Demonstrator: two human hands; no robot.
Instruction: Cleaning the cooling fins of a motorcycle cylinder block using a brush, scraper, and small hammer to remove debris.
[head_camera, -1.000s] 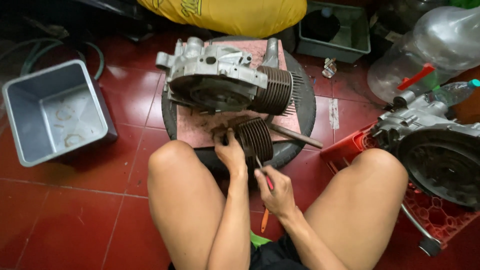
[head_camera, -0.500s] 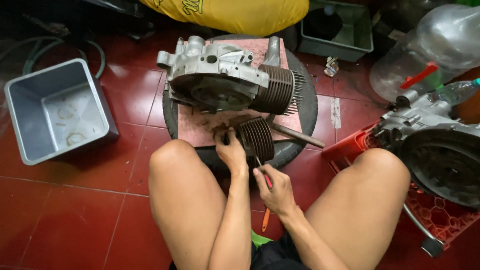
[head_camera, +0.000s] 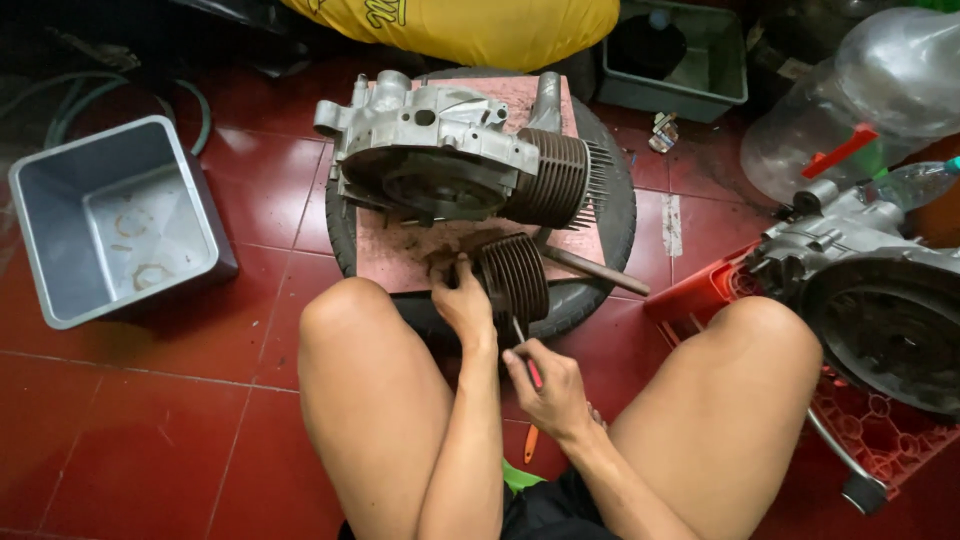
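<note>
A grey plastic tub (head_camera: 115, 225) sits at the left on the red tiled floor (head_camera: 150, 420). In the middle, a tyre (head_camera: 600, 250) carries a pinkish board (head_camera: 420, 260) bearing an engine case (head_camera: 440, 160). The left hand (head_camera: 462, 305) grips a finned cylinder (head_camera: 515, 275) at the board's near edge; the right hand (head_camera: 545, 385) is closed on a thin red-handled tool (head_camera: 528, 362), tip at the cylinder. At the right, another engine (head_camera: 880, 310) rests on a red crate (head_camera: 880, 435), with clear bottles (head_camera: 860, 90) beyond.
</note>
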